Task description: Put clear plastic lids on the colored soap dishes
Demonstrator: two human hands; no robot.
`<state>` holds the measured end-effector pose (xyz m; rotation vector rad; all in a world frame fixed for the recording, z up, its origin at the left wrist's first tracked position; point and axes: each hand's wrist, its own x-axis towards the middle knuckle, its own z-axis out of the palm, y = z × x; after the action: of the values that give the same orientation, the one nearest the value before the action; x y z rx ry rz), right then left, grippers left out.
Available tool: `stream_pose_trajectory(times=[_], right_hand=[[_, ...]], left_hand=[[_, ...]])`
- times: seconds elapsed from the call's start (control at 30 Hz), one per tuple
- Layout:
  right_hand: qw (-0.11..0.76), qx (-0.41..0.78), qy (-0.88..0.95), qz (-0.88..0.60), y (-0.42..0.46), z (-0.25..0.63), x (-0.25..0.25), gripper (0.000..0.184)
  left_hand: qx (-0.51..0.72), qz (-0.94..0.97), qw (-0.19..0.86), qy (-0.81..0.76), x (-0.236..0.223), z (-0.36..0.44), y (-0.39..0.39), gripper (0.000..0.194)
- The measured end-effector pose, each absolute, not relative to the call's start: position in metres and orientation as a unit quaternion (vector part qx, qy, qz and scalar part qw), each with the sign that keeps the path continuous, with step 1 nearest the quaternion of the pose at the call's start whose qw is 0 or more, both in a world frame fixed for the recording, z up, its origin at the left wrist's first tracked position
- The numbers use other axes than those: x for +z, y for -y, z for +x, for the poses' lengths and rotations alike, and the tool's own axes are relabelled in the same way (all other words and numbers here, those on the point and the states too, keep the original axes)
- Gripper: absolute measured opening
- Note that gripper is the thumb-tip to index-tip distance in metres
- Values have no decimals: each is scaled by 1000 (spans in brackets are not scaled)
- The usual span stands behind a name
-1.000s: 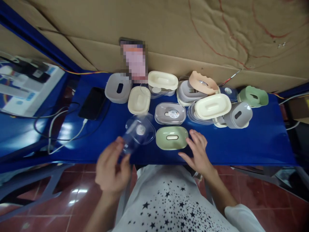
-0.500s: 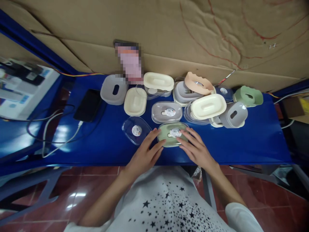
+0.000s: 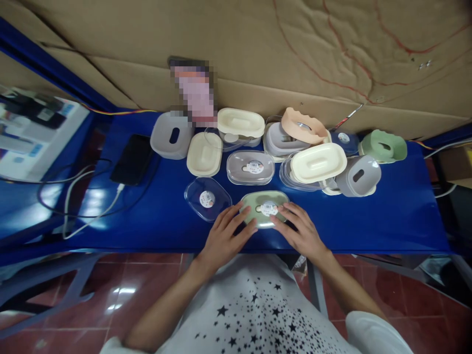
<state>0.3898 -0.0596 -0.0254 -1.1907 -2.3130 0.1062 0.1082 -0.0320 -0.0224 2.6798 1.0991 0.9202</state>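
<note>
A shallow oval green box [image 3: 262, 199] under a clear lid with a white sticker lies near the table's front edge. My left hand [image 3: 230, 228] grips its left end, with the thumb at the near edge and the fingers along the side. Holding the right end is my right hand [image 3: 299, 226], its fingertips on the lid's rim. Left of the box lies a loose clear lid [image 3: 217, 194] with a round sticker. Just behind stands a grey box [image 3: 238, 172] with a clear lid and sticker.
Cream lids, including one cream lid [image 3: 319, 163], stacked boxes, an orange wavy-edged ring [image 3: 300, 127] and a green wavy-edged part [image 3: 391, 145] line the back. A grey bin [image 3: 164, 135] and a phone [image 3: 131, 160] with a white cable sit left. A cardboard wall [image 3: 239, 49] rises behind.
The green box has come slightly toward me, apart from the grey box behind it. Both hands stay at its ends, and the view has shifted a little.
</note>
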Motion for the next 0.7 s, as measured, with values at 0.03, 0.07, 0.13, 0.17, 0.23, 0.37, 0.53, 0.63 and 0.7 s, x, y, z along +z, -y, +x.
stream_pose_trajectory(times=[0.03, 0.07, 0.13, 0.17, 0.23, 0.37, 0.53, 0.63, 0.7], right_hand=[[267, 42, 856, -440, 58, 390, -25, 60], [268, 45, 855, -441, 57, 389, -23, 60], [263, 47, 852, -450, 54, 384, -17, 62], [257, 45, 849, -460, 54, 379, -13, 63], [236, 40, 835, -496, 55, 364, -7, 63], [199, 63, 798, -566, 62, 321, 1, 60], [223, 78, 820, -522, 58, 305, 6, 63], [282, -10, 767, -577, 45, 350, 5, 61], [287, -72, 663, -688, 36, 399, 2, 61]], left_hand=[[291, 886, 57, -357, -19, 106, 30, 32], [276, 892, 65, -351, -15, 102, 26, 34], [229, 905, 77, -352, -6, 86, 16, 40], [204, 904, 74, -368, -1, 74, 11, 44], [146, 894, 70, -417, 7, 48, 5, 52], [64, 875, 46, -477, 15, 6, 22, 62], [69, 884, 69, -458, 18, 15, 64, 57], [98, 902, 84, -413, 12, 45, 75, 50], [118, 914, 98, -375, 6, 69, 76, 47]])
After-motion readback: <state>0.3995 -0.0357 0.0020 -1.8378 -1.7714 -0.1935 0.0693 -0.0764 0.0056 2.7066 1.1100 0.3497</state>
